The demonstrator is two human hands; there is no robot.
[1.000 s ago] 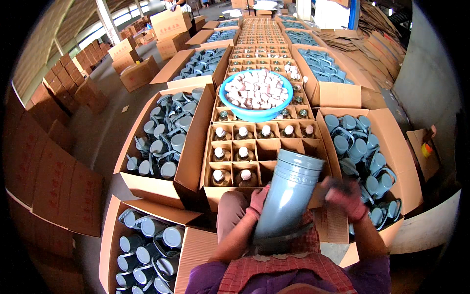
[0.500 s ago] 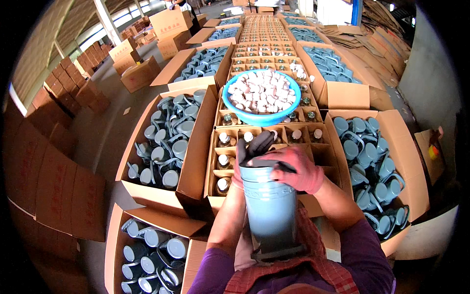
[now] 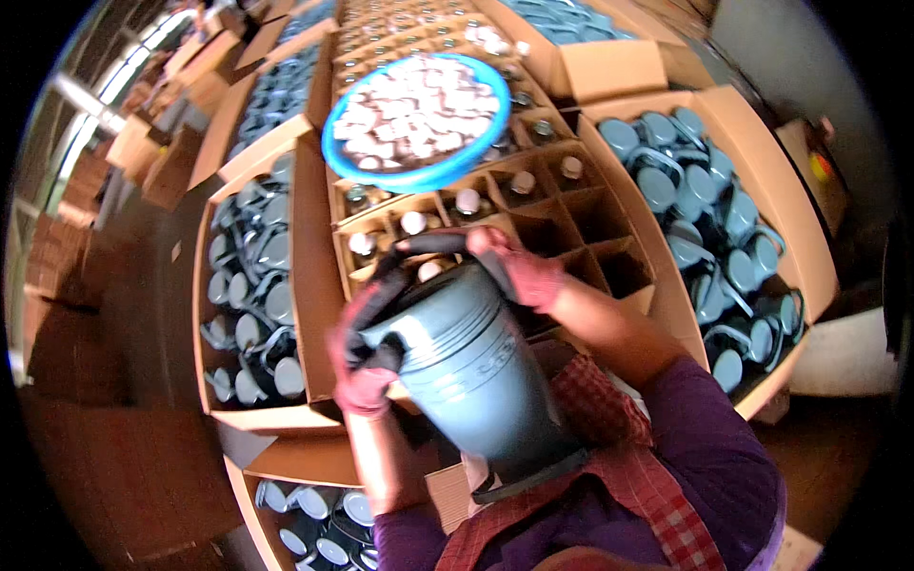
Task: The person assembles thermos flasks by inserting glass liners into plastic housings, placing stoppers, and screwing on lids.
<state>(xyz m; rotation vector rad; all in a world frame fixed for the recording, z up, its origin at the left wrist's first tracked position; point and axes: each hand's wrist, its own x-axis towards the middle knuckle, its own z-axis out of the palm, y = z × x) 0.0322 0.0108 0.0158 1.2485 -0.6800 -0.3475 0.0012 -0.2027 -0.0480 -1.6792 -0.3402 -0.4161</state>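
A blue-grey thermos jug shell (image 3: 466, 371) leans against my apron, its mouth tilted up and to the left, its dark base ring towards my body. My left hand (image 3: 364, 347), in a red and black glove, wraps the left side of its rim, fingers arching over the mouth. My right hand (image 3: 514, 266), gloved alike, has its fingers curled at the far right of the rim, close to the left fingertips. What lies inside the mouth is mostly hidden. Just beyond, a divided carton (image 3: 619, 224) holds several glass bottle necks with white caps (image 3: 466, 202).
A blue basin (image 3: 328, 152) full of small whitish pieces (image 3: 419, 109) rests on the cartons ahead. Open boxes of blue-grey lidded jugs stand at left (image 3: 314, 314), right (image 3: 800, 238) and lower left (image 3: 328, 466). A grey wall (image 3: 800, 76) rises at far right.
The view has turned and moved closer. The jug shell, upright before, now tilts left. My hands, earlier together over its top, have spread to the two sides of the rim.
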